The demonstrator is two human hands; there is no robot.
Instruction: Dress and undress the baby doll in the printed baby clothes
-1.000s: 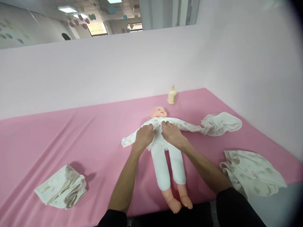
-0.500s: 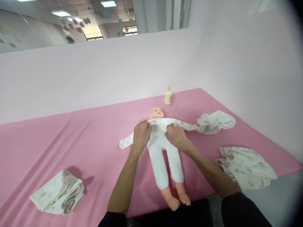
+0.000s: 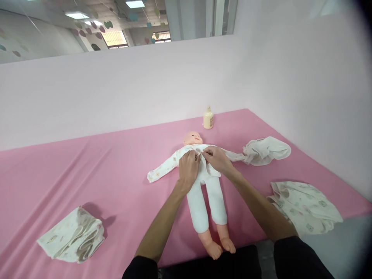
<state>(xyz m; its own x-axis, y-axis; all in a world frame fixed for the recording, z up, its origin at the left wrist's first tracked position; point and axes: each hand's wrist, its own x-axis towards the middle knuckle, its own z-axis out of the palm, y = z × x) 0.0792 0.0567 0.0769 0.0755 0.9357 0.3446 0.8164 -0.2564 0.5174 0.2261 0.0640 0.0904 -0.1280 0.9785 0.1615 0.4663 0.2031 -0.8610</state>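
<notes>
A baby doll [image 3: 207, 207] lies on its back on the pink-covered table, its head away from me and its bare feet toward me. It wears a white patterned baby shirt [image 3: 166, 167], with both sleeves spread outward. Over the doll's chest, my left hand [image 3: 189, 167] is closed on one front edge of the shirt. Close beside it, my right hand [image 3: 217, 158] pinches the opposite front edge. The two hands nearly touch at the middle of the chest, and the exact bit of cloth between the fingertips is hidden.
A cream pump bottle [image 3: 208, 119] stands behind the doll near the white wall [image 3: 130, 89]. White bunched cloth [image 3: 267, 150] lies by the right sleeve end. Folded patterned cloths lie at the right [image 3: 308, 207] and front left [image 3: 72, 235] of the pink sheet [image 3: 122, 193].
My left hand has moved right, bringing its shirt edge to the middle of the doll's chest. My right hand has shifted slightly, and the fronts now meet between my fingers.
</notes>
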